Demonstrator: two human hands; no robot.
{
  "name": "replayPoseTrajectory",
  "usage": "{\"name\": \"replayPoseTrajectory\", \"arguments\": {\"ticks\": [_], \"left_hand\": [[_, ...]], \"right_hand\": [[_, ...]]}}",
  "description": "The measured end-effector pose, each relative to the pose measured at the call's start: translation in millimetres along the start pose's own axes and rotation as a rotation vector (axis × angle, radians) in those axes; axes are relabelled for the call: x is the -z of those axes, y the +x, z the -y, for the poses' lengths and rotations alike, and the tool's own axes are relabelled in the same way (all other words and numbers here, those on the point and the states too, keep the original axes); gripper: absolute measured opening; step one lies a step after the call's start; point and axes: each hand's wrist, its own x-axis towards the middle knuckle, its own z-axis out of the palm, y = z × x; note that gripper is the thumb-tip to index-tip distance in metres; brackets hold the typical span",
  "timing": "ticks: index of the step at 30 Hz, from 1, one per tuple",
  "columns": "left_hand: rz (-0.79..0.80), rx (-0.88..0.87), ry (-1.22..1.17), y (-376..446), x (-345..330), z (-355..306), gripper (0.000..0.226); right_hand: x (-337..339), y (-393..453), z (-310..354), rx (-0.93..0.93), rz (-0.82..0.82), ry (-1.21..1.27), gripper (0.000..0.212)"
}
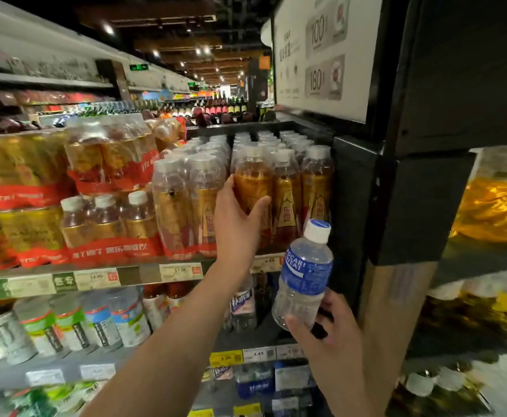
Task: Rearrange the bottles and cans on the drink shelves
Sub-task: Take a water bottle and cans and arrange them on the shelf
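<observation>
My left hand (236,218) reaches up to the middle shelf and grips an amber drink bottle with a white cap (252,179), thumb on its right side. That bottle stands at the front of a row of like bottles (302,182) at the shelf's right end. My right hand (326,332) holds a clear Pocari Sweat bottle (305,273) by its base; it has a blue label and a white cap and tilts slightly right, in front of the shelf edge.
Shrink-wrapped packs of the amber drink (186,200) fill the shelf to the left. The shelf edge (126,276) carries price tags. White bottles with green and blue labels (95,323) stand on the shelf below. A black cabinet wall (354,206) bounds the right.
</observation>
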Motion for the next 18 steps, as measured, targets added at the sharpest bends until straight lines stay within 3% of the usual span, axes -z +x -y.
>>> {"name": "replayPoseTrajectory", "arguments": {"ticks": [10, 18], "left_hand": [[-0.02, -0.019, 0.268, 6, -13, -5, 0.068], [0.007, -0.078, 0.439, 20, -9, -2, 0.07]], "right_hand": [[2, 4, -11, -0.11, 0.177, 0.071, 0.053], [-8, -4, -18, -0.12, 0.218, 0.08, 0.053]]}}
